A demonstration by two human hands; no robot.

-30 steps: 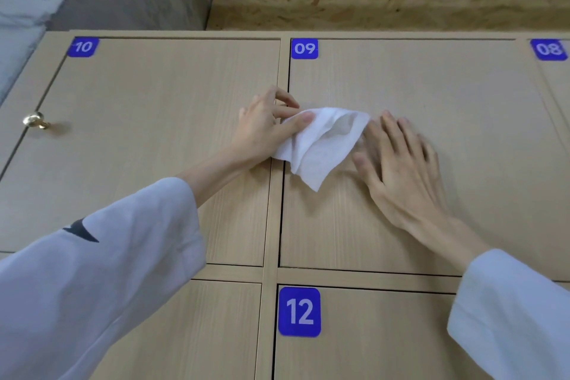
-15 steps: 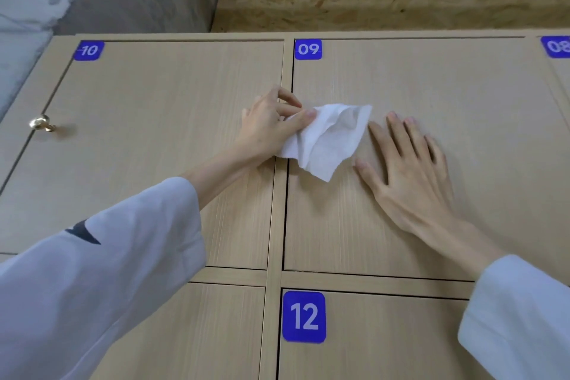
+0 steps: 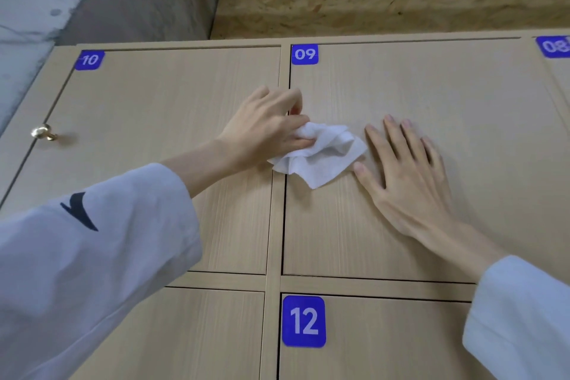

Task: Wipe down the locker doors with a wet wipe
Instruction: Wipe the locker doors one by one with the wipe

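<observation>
Two hands at work: left hand [image 3: 265,129] pinching the bunched wipe [image 3: 320,157] on door 09 [image 3: 431,95], right hand [image 3: 407,176] flat and open beside it, best spread wide and pressed firmly, with knob [image 3: 43,132] far off, nothing blocking.

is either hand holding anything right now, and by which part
The left hand grips the white wet wipe by its bunched left end. The right hand holds nothing; it lies flat on locker door 09.
</observation>
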